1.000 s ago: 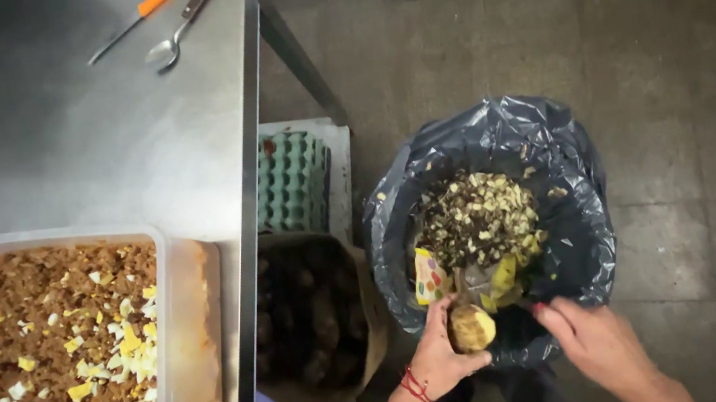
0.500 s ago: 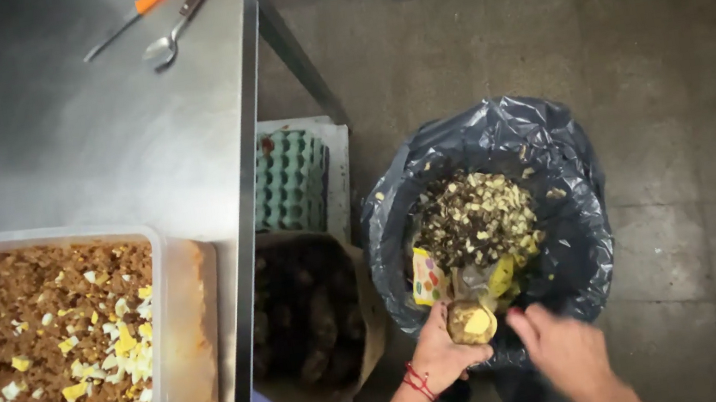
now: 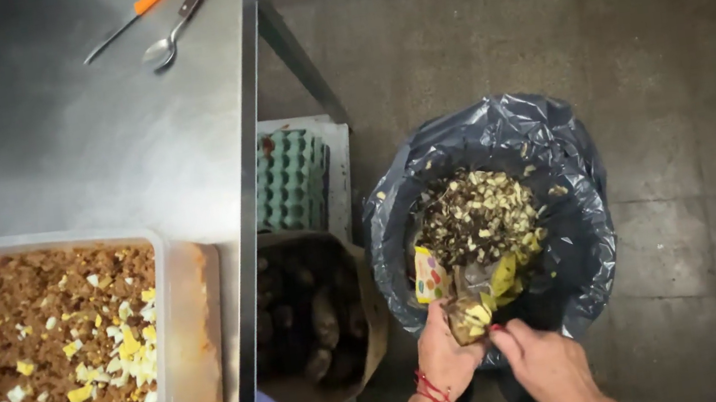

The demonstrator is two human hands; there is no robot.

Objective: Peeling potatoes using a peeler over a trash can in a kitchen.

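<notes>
Since the earlier frame the right hand (image 3: 544,361) has closed in from the right until its fingertips pinch at the potato (image 3: 471,318), which the left hand (image 3: 447,356) cups in curled fingers at the near rim of the bin (image 3: 585,225). Peeling would go best with the potato kept over the liner so scraps join the peelings (image 3: 476,212). Left of it sit a potato sack (image 3: 313,314), egg tray (image 3: 291,178) and table (image 3: 89,145).

Bare hands; red string bracelet (image 3: 431,390) on left wrist
</notes>
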